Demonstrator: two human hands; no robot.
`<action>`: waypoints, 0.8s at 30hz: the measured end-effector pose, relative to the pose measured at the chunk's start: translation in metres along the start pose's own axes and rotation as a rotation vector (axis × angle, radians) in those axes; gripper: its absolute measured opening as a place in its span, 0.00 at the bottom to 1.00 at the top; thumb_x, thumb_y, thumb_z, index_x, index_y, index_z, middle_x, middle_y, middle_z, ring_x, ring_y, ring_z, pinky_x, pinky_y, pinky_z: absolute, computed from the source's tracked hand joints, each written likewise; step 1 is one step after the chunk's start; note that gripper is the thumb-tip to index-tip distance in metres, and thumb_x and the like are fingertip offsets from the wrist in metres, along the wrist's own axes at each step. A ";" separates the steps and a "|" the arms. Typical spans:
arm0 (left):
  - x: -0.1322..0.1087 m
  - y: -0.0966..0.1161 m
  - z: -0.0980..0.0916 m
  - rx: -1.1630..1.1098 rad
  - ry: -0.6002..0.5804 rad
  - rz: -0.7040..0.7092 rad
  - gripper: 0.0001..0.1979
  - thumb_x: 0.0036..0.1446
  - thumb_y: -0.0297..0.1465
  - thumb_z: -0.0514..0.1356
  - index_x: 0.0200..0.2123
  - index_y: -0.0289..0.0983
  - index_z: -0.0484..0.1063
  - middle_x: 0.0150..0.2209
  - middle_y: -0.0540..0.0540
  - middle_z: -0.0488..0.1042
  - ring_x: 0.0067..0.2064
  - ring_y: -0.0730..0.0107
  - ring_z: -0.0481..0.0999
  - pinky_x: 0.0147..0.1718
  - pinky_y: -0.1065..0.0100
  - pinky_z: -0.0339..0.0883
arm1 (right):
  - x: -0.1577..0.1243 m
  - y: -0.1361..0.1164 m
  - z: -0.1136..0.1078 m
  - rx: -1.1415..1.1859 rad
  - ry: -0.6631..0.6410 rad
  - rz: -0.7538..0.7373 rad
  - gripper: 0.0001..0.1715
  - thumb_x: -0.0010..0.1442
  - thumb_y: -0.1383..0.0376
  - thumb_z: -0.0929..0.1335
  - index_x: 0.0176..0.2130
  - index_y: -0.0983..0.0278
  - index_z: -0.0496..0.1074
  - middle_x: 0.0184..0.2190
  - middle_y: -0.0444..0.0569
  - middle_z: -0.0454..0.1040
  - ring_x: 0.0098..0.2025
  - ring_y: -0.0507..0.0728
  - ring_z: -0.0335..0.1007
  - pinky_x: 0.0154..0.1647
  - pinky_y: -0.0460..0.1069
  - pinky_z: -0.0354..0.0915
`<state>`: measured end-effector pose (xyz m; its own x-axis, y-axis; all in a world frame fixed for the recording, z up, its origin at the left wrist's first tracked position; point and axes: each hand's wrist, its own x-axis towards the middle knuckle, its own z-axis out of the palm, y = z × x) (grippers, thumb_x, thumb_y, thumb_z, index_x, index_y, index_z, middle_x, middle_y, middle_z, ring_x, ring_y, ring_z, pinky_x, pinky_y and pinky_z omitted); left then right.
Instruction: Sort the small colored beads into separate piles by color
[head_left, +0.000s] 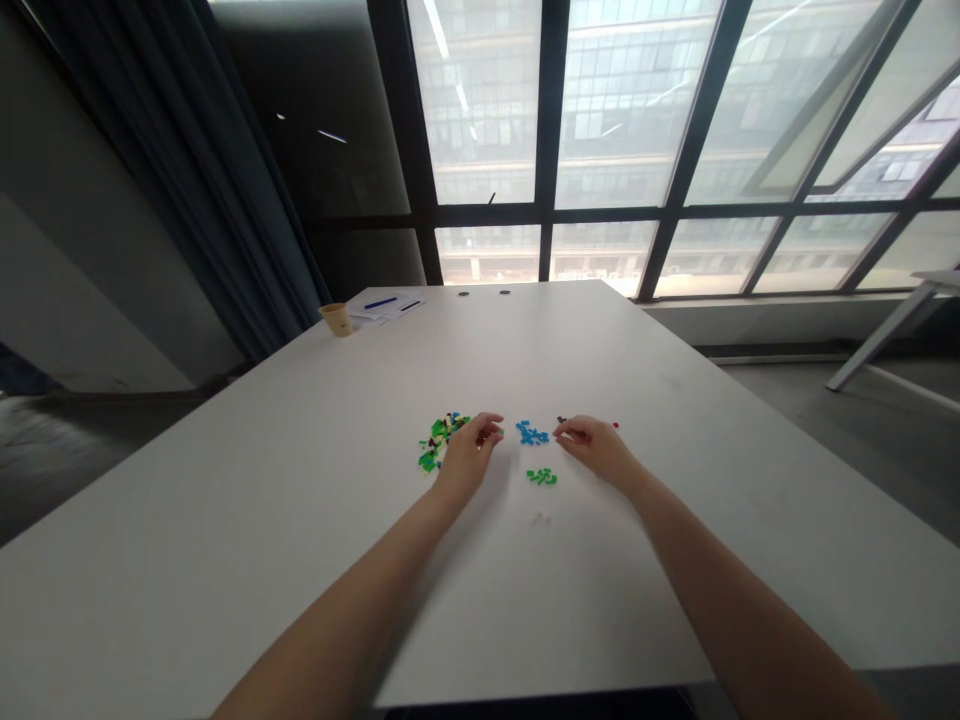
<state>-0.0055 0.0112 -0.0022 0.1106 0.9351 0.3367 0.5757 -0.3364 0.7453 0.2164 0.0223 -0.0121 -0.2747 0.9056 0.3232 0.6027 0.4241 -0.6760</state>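
On the white table (300, 520) lie small groups of tiny plastic bricks. A mixed pile of green, yellow and dark bricks (439, 440) sits at the left. My left hand (469, 452) rests beside it with fingers curled in a pinch on something I cannot make out. A cluster of blue bricks (531, 433) lies between my hands. Below it is a small group of green bricks (541, 477). My right hand (596, 445) rests right of the blue cluster, fingertips pinched together near a dark piece (561, 420). A red piece (616, 425) lies just past it.
A tan paper cup (337, 318) and papers with a blue pen (386, 304) sit at the table's far left corner. Two faint pale pieces (541, 518) lie nearer me. Large windows and a dark curtain stand behind the table.
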 end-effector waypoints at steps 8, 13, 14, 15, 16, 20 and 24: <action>-0.008 0.004 0.008 -0.033 0.026 0.223 0.10 0.55 0.27 0.51 0.42 0.38 0.64 0.37 0.46 0.74 0.39 0.73 0.73 0.41 0.68 0.66 | -0.007 -0.032 0.030 0.042 0.166 -0.285 0.10 0.53 0.65 0.66 0.38 0.60 0.72 0.28 0.46 0.69 0.32 0.52 0.63 0.38 0.49 0.60; -0.010 0.005 0.012 0.040 -0.014 0.276 0.11 0.53 0.25 0.52 0.41 0.38 0.64 0.37 0.47 0.72 0.36 0.74 0.72 0.39 0.68 0.67 | -0.009 -0.033 0.037 0.028 0.227 -0.312 0.10 0.53 0.65 0.66 0.38 0.59 0.72 0.30 0.47 0.70 0.35 0.54 0.65 0.41 0.51 0.61; -0.011 0.005 0.012 0.065 -0.021 0.288 0.12 0.52 0.24 0.52 0.41 0.38 0.64 0.37 0.47 0.72 0.36 0.73 0.71 0.39 0.67 0.66 | -0.009 -0.033 0.038 0.025 0.240 -0.309 0.10 0.53 0.65 0.66 0.38 0.59 0.72 0.30 0.47 0.70 0.35 0.54 0.65 0.41 0.51 0.61; -0.011 0.005 0.012 0.092 -0.029 0.303 0.12 0.52 0.24 0.52 0.42 0.38 0.63 0.37 0.47 0.72 0.37 0.73 0.71 0.39 0.67 0.66 | -0.010 -0.033 0.039 0.022 0.250 -0.305 0.10 0.53 0.65 0.66 0.38 0.59 0.72 0.29 0.47 0.70 0.35 0.54 0.65 0.41 0.51 0.61; -0.011 0.004 0.013 0.120 -0.035 0.323 0.13 0.52 0.24 0.52 0.43 0.37 0.63 0.37 0.46 0.72 0.37 0.72 0.71 0.40 0.66 0.65 | -0.010 -0.033 0.040 0.019 0.255 -0.302 0.09 0.53 0.65 0.66 0.37 0.59 0.72 0.29 0.47 0.71 0.34 0.54 0.65 0.41 0.51 0.61; -0.011 0.001 0.014 0.202 -0.058 0.411 0.14 0.54 0.23 0.50 0.45 0.37 0.62 0.38 0.44 0.71 0.42 0.69 0.69 0.42 0.64 0.64 | -0.010 -0.032 0.041 0.001 0.245 -0.295 0.07 0.53 0.65 0.67 0.35 0.59 0.72 0.29 0.47 0.71 0.34 0.55 0.65 0.40 0.51 0.61; -0.011 0.001 0.014 0.207 -0.056 0.430 0.14 0.54 0.24 0.50 0.46 0.38 0.61 0.37 0.45 0.71 0.42 0.69 0.69 0.42 0.64 0.64 | -0.009 -0.031 0.041 -0.008 0.237 -0.282 0.04 0.53 0.65 0.66 0.30 0.60 0.72 0.29 0.47 0.71 0.35 0.55 0.66 0.40 0.51 0.61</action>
<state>0.0046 0.0019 -0.0134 0.4139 0.7227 0.5535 0.6170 -0.6698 0.4131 0.1697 0.0013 -0.0214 -0.2502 0.7251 0.6416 0.5337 0.6562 -0.5335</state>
